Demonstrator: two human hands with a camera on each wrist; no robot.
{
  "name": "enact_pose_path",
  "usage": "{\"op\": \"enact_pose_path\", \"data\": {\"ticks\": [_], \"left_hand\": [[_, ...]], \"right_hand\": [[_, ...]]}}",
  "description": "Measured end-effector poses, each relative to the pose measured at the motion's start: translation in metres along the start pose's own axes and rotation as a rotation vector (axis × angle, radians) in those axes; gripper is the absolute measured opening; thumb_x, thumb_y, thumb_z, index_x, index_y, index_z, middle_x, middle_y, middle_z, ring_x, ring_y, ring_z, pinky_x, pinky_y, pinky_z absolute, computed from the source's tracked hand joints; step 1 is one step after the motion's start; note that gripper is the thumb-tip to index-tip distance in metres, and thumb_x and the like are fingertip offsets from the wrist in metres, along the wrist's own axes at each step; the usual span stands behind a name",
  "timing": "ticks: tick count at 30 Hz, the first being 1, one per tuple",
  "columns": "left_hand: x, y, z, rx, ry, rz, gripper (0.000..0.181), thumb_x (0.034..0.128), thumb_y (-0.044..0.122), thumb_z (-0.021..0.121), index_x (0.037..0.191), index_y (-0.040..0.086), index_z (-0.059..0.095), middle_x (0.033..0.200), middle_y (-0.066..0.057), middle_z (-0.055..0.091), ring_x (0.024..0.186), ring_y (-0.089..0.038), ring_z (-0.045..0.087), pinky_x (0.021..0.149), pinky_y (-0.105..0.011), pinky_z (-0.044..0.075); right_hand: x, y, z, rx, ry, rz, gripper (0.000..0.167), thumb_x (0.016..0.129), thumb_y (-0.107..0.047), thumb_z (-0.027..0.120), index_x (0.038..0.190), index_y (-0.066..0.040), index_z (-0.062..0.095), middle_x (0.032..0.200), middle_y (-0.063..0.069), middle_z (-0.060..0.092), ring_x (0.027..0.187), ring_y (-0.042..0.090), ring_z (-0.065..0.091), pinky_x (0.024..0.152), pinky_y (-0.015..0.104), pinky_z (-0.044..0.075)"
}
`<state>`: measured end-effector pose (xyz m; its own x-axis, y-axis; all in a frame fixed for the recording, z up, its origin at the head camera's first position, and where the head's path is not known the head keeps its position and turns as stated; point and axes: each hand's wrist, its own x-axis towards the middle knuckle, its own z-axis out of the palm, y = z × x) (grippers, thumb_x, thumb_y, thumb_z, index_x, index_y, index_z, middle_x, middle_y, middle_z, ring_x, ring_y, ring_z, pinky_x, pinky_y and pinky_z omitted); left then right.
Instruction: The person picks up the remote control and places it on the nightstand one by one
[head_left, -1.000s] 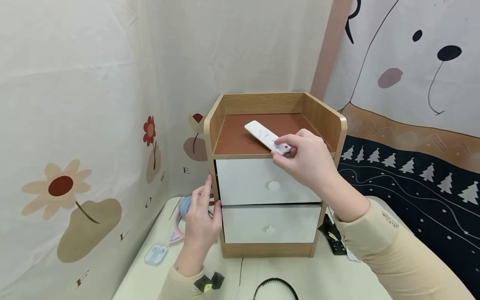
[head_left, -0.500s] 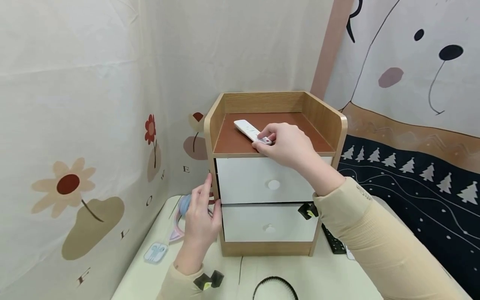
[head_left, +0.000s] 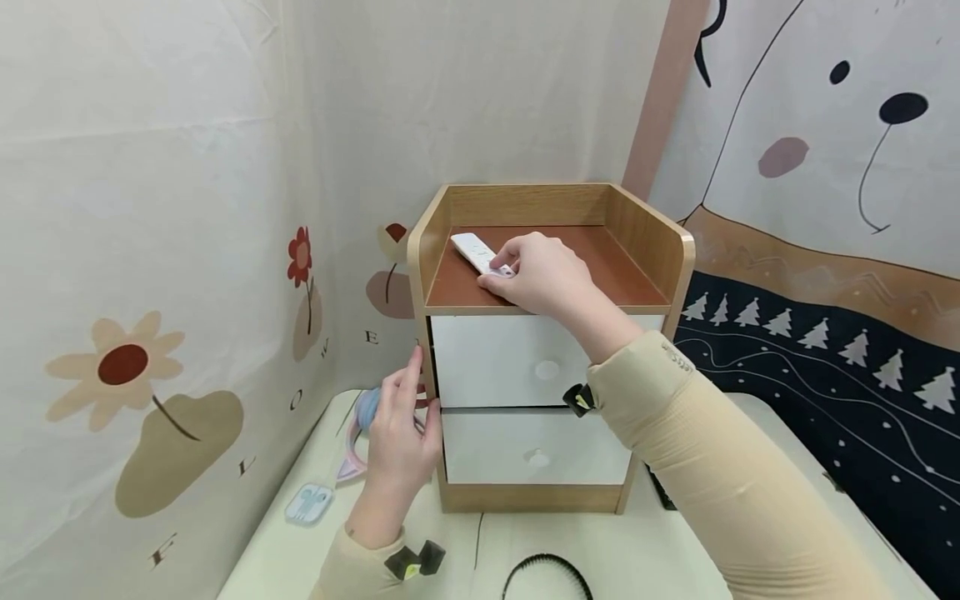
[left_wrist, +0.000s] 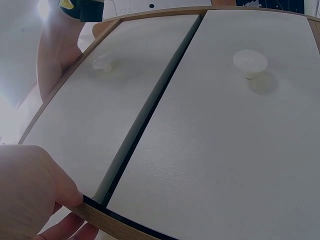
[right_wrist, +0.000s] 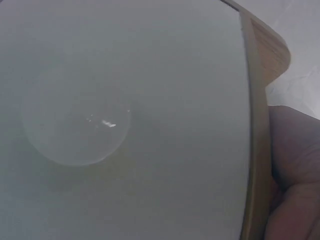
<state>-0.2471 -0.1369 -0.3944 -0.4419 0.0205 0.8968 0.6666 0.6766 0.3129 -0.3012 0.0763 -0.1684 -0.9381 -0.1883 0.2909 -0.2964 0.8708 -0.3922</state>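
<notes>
Bright, even light bathes the cabinet. Glare flares left in the left wrist view; haze dims the right wrist's.

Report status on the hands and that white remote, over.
Right hand pinching white remote above brown top, contact unclear. Left hand against left side of cabinet. Possible obstacles: raised panels at back and sides.

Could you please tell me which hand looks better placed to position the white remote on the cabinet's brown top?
Probably the right hand: it pinches the white remote over the brown top, whereas the left hand rests against the cabinet, lower down.
</notes>
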Motion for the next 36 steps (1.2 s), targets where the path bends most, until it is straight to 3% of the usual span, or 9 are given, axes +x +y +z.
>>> {"op": "enact_pose_path", "data": {"ticks": [7,16,31,36], "left_hand": [[-0.0016,0.0000,0.0006,-0.005,0.015,0.013,0.086,0.0877,-0.018,0.073,0.166,0.003,0.044,0.122,-0.027,0.062,0.092,-0.031,0.076,0.070,-0.040,0.072],[-0.0001,0.0035,0.0019,-0.015,0.000,0.013,0.086,0.0888,-0.017,0.073,0.167,0.003,0.044,0.122,-0.027,0.062,0.093,-0.031,0.076,0.072,-0.040,0.072],[0.0006,0.0031,0.0034,-0.009,-0.012,-0.001,0.085,0.0897,-0.016,0.073,0.167,0.004,0.043,0.124,-0.026,0.062,0.095,-0.031,0.076,0.074,-0.041,0.073],[-0.0007,0.0027,0.0042,-0.005,-0.009,-0.006,0.086,0.0897,-0.015,0.074,0.168,0.005,0.043,0.124,-0.026,0.062,0.094,-0.030,0.077,0.073,-0.041,0.072]], "right_hand": [[0.0112,-0.0067,0.0073,-0.046,-0.009,-0.040,0.040,0.100,-0.051,0.075,0.131,-0.026,0.079,0.125,0.001,0.076,0.115,0.022,0.072,0.092,0.046,0.063],[0.0113,-0.0002,0.0092,-0.073,-0.004,-0.064,0.042,0.105,-0.051,0.069,0.140,-0.030,0.076,0.124,0.000,0.075,0.114,0.023,0.069,0.091,0.047,0.062],[0.0109,0.0010,0.0089,-0.082,0.004,-0.088,0.039,0.107,-0.048,0.066,0.140,-0.030,0.075,0.112,0.000,0.073,0.102,0.022,0.066,0.085,0.042,0.058],[0.0107,0.0027,0.0098,-0.077,0.007,-0.098,0.039,0.106,-0.048,0.067,0.139,-0.028,0.075,0.115,0.001,0.074,0.104,0.023,0.067,0.087,0.043,0.059]]}}
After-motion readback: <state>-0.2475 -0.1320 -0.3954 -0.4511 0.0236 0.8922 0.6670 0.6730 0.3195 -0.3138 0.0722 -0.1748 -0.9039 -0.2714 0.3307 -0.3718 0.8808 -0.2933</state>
